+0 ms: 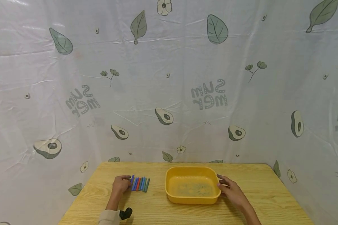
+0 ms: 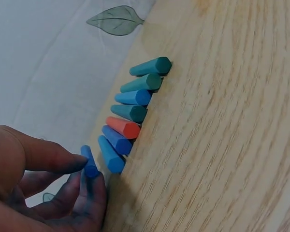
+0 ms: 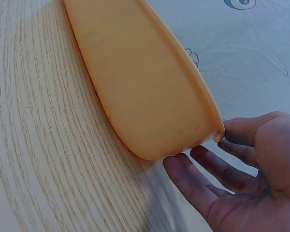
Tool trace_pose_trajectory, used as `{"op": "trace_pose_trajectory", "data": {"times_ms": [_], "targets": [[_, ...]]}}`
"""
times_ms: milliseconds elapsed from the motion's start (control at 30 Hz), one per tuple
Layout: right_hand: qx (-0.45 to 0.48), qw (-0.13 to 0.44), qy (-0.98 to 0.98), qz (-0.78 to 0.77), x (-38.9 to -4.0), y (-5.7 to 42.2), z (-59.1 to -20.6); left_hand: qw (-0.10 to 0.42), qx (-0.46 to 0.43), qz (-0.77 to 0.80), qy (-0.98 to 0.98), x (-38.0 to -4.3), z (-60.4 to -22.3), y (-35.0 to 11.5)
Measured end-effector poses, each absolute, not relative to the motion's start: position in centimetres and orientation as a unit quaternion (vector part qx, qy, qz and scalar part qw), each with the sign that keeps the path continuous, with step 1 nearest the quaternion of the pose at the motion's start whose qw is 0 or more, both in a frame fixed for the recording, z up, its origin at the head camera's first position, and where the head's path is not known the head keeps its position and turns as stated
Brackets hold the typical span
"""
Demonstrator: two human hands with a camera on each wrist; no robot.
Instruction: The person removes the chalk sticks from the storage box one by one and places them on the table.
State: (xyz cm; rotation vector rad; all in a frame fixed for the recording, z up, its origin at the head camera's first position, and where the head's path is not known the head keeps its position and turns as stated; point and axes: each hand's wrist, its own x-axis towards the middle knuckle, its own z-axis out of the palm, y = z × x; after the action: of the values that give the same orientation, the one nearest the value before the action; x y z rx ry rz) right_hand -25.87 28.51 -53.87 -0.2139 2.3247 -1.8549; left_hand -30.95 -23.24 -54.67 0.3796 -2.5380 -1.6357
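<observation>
My left hand (image 1: 122, 183) pinches a blue chalk stick (image 2: 89, 161) between thumb and fingertips, at the left end of a row of chalk. Beside it lie several sticks: a lighter blue chalk (image 2: 110, 154), a red chalk (image 2: 123, 127), and green chalks, the end one (image 2: 152, 66) farthest from the hand. Dark smudges mark the fingertips. My right hand (image 1: 233, 190) touches the right end of a yellow plastic basin (image 1: 194, 200). In the right wrist view its thumb lies at the rim and its fairly straight fingers (image 3: 186, 176) meet the outer wall.
Greyish dusty marks cover the basin's inner floor. The wooden table (image 1: 146, 212) runs back to a pale printed curtain (image 1: 183, 134), which also hangs at both sides. A black device (image 1: 125, 213) is strapped at the left wrist.
</observation>
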Motion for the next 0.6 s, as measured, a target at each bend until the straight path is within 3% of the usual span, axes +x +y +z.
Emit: {"op": "trace_pose_trajectory", "data": {"times_ms": [400, 600], "targets": [[-0.068, 0.08, 0.776, -0.622, -25.7, 28.7, -53.8, 0.112, 0.094, -0.427, -0.893, -31.0, -54.7, -22.2], [-0.06, 0.069, 0.786, -0.611, -25.8, 28.6, -53.6, 0.104, 0.092, -0.42, -0.897, -30.6, -54.2, -21.7]]}}
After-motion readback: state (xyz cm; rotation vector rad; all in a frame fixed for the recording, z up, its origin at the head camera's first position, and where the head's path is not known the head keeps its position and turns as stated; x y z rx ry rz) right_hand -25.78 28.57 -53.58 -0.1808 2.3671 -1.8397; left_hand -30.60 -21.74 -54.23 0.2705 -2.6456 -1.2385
